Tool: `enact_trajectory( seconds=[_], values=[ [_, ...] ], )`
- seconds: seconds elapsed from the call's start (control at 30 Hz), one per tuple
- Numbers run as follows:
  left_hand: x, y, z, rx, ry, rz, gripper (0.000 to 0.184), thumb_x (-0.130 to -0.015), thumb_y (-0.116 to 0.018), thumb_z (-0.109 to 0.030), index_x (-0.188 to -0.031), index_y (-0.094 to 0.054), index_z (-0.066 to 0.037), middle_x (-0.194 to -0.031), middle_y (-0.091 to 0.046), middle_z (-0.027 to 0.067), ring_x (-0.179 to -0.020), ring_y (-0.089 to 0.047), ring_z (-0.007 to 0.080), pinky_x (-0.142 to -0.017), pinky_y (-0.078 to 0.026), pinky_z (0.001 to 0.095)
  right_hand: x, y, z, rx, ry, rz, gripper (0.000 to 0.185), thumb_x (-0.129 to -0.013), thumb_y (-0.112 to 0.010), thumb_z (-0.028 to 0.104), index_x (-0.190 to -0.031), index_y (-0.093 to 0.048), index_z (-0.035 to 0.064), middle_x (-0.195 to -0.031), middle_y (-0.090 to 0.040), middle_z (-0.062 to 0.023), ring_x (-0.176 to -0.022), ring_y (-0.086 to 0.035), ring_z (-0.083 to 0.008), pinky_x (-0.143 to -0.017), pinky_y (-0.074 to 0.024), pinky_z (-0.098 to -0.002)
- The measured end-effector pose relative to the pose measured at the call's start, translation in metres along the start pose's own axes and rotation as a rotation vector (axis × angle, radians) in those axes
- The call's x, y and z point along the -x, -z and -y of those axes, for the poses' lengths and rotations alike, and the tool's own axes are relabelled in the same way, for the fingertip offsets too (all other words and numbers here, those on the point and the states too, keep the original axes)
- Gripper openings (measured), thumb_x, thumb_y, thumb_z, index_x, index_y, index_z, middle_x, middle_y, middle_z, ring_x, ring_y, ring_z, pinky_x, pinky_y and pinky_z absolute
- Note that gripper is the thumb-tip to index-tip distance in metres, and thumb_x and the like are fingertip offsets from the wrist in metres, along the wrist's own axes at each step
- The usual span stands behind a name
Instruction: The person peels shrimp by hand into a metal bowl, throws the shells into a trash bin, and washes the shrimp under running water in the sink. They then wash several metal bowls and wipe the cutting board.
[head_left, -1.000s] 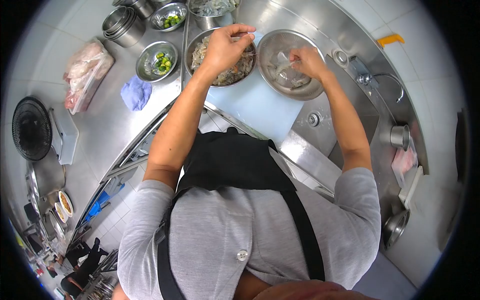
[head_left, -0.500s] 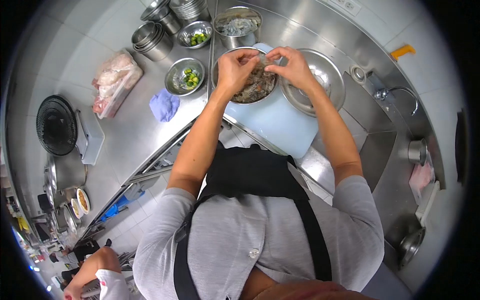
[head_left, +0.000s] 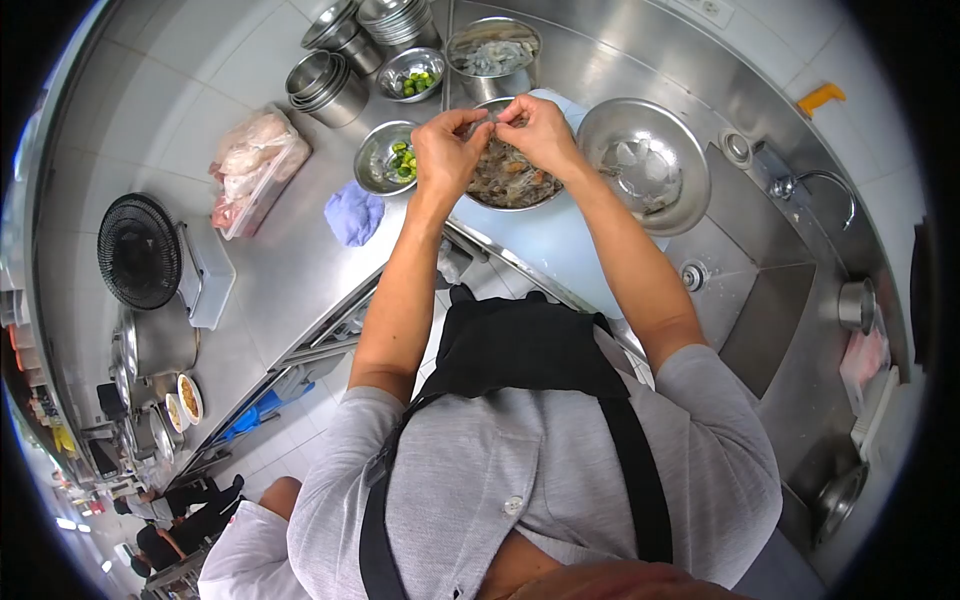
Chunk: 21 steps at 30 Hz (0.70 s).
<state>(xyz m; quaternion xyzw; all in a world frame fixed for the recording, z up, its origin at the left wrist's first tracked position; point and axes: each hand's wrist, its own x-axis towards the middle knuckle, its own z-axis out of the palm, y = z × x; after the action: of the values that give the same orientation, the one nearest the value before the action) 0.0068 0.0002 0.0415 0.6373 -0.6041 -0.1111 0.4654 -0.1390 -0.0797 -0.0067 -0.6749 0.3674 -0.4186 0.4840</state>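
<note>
Both hands meet above a metal bowl (head_left: 515, 207) filled with greyish-brown shrimp and shells (head_left: 515, 175). My left hand (head_left: 450, 152) and my right hand (head_left: 541, 135) pinch a small, translucent shrimp (head_left: 490, 117) between their fingertips. It is mostly covered by the fingers. Behind them stands a steel pot (head_left: 517, 84) with pale peeled shrimp (head_left: 495, 58) in it. To the right, a wide metal bowl (head_left: 690, 150) holds clear ice pieces (head_left: 645, 172) and what look like a few shrimp. A pale blue cutting board (head_left: 545, 250) lies under the shrimp bowl.
Two metal bowls of cut green vegetables (head_left: 402, 163) sit left, near a purple cloth (head_left: 354, 213). Further left are stacked steel pots (head_left: 328, 88), a tub of raw meat (head_left: 262, 180) and a black fan-like grille (head_left: 140, 250). A sink (head_left: 725, 290) lies right. A person's white sleeve (head_left: 255, 555) shows lower left.
The view has shifted, so the counter items sit further right. My hands have drawn closer together, fingertips now meeting at the shrimp. The co-worker at lower left has moved.
</note>
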Motion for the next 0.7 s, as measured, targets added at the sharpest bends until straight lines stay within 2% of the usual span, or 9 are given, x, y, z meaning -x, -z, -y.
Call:
enact_trajectory(
  seconds=[0.2, 0.3, 0.37, 0.47, 0.5, 0.57, 0.6, 0.7],
  values=[
    [0.007, -0.006, 0.006, -0.035, -0.099, -0.069, 0.02, -0.078, -0.079, -0.009, -0.096, -0.076, -0.003, -0.083, -0.074, 0.0121, -0.068, -0.068, 0.0147, -0.065, -0.054, 0.028, 0.01, -0.01, 0.013, 0.203, 0.028, -0.137, 0.019, -0.072, -0.077, 0.011, -0.075, -0.06, 0.0027, -0.067, -0.064, -0.0043, -0.063, -0.06, -0.0103, -0.059, -0.0479, -0.0288],
    [0.008, -0.011, 0.005, -0.015, -0.16, -0.1, 0.018, -0.078, -0.079, -0.007, -0.095, -0.076, -0.002, -0.086, -0.074, 0.0125, -0.068, -0.069, 0.0158, -0.066, -0.054, 0.0284, 0.013, -0.008, 0.013, 0.235, 0.055, -0.17, 0.022, -0.068, -0.078, 0.017, -0.07, -0.06, 0.0041, -0.068, -0.068, -0.0095, -0.065, -0.067, -0.0258, -0.064, -0.0519, -0.0385],
    [0.01, -0.013, 0.005, 0.023, -0.143, -0.127, 0.017, -0.078, -0.079, -0.007, -0.094, -0.075, 0.0, -0.085, -0.074, 0.0115, -0.069, -0.068, 0.0155, -0.066, -0.054, 0.0279, 0.017, -0.004, 0.016, 0.317, 0.069, -0.156, 0.022, -0.069, -0.077, 0.016, -0.069, -0.059, 0.0041, -0.07, -0.068, -0.0092, -0.064, -0.065, -0.0273, -0.064, -0.0508, -0.0398],
    [0.006, -0.016, 0.024, 0.138, 0.035, -0.206, 0.021, -0.082, -0.077, -0.005, -0.101, -0.072, 0.002, -0.086, -0.074, 0.0104, -0.072, -0.069, 0.0165, -0.067, -0.054, 0.027, 0.024, 0.003, 0.002, 0.456, 0.218, -0.139, 0.017, -0.072, -0.076, 0.015, -0.073, -0.063, 0.0048, -0.074, -0.069, -0.0086, -0.064, -0.064, -0.029, -0.064, -0.0497, -0.041],
    [0.001, -0.015, 0.027, 0.332, 0.114, -0.185, 0.023, -0.083, -0.076, -0.004, -0.104, -0.07, 0.002, -0.087, -0.073, 0.0105, -0.073, -0.069, 0.0168, -0.067, -0.054, 0.0267, 0.027, 0.004, 0.002, 0.505, 0.287, -0.131, 0.014, -0.073, -0.076, 0.015, -0.075, -0.066, 0.0052, -0.076, -0.07, -0.0084, -0.064, -0.064, -0.0294, -0.064, -0.0494, -0.0413],
    [-0.008, -0.011, 0.034, 0.716, 0.279, -0.141, 0.027, -0.085, -0.074, -0.002, -0.111, -0.066, 0.002, -0.09, -0.072, 0.0108, -0.075, -0.069, 0.0174, -0.067, -0.054, 0.0261, 0.03, 0.003, 0.003, 0.447, 0.302, -0.191, 0.013, -0.076, -0.075, 0.015, -0.083, -0.07, 0.0055, -0.08, -0.071, -0.0087, -0.067, -0.066, -0.0273, -0.066, -0.0509, -0.0394],
    [-0.01, -0.011, 0.038, 0.898, 0.391, -0.068, 0.026, -0.09, -0.068, -0.002, -0.115, -0.061, 0.001, -0.093, -0.071, 0.0111, -0.078, -0.068, 0.0174, -0.067, -0.055, 0.0253, 0.03, 0.003, 0.007, 0.417, 0.313, -0.223, 0.013, -0.078, -0.075, 0.015, -0.087, -0.073, 0.0057, -0.082, -0.071, -0.0089, -0.069, -0.066, -0.0263, -0.066, -0.0516, -0.0384],
    [-0.007, -0.019, 0.049, 1.246, 0.654, 0.075, 0.02, -0.095, -0.063, -0.007, -0.112, -0.061, 0.002, -0.092, -0.07, 0.0093, -0.079, -0.067, 0.0159, -0.066, -0.055, 0.0248, 0.021, -0.008, 0.016, 0.081, 0.148, -0.226, 0.019, -0.08, -0.074, 0.014, -0.097, -0.074, 0.0049, -0.084, -0.073, -0.0098, -0.073, -0.069, -0.0221, -0.07, -0.0539, -0.0343]
  ],
)
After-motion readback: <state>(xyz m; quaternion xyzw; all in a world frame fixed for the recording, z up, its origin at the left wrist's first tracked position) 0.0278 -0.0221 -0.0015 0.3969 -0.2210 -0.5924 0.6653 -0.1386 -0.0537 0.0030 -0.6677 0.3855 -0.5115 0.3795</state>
